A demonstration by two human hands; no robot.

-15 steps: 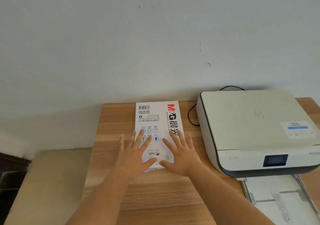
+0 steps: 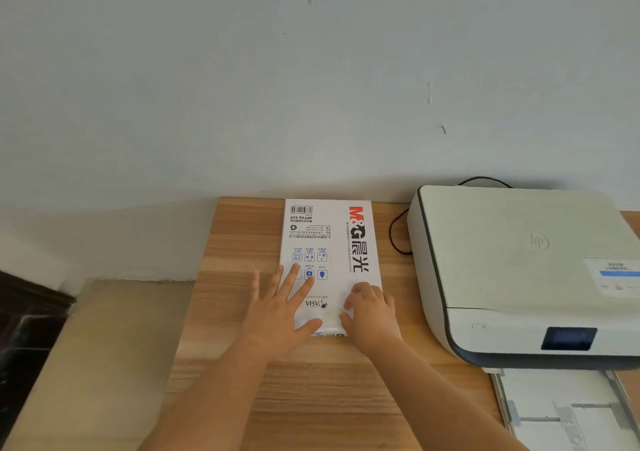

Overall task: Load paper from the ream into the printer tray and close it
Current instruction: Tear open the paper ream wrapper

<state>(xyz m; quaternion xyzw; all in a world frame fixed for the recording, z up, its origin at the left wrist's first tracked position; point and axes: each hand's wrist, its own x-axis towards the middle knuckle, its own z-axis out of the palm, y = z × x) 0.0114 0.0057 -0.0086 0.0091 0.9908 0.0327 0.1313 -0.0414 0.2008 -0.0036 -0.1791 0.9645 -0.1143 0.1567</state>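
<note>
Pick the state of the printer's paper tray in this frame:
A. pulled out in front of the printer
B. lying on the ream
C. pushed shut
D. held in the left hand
A: the paper tray juts out below the front of the printer, open on the desk.

Desk (image 2: 242, 364): light wood grain, back edge against the wall. On it:
- Ream (image 2: 332, 242): white wrapper, red-and-black print, lying flat, far end at the desk's back edge.
- Printer (image 2: 519, 260): white with dark trim, right of the ream, apart from it.
- Cable (image 2: 394, 239): black, looping on the wood between ream and printer.
- Tray (image 2: 568, 412): pulled out from the printer's front, nearer than the ream and to its right.
</note>
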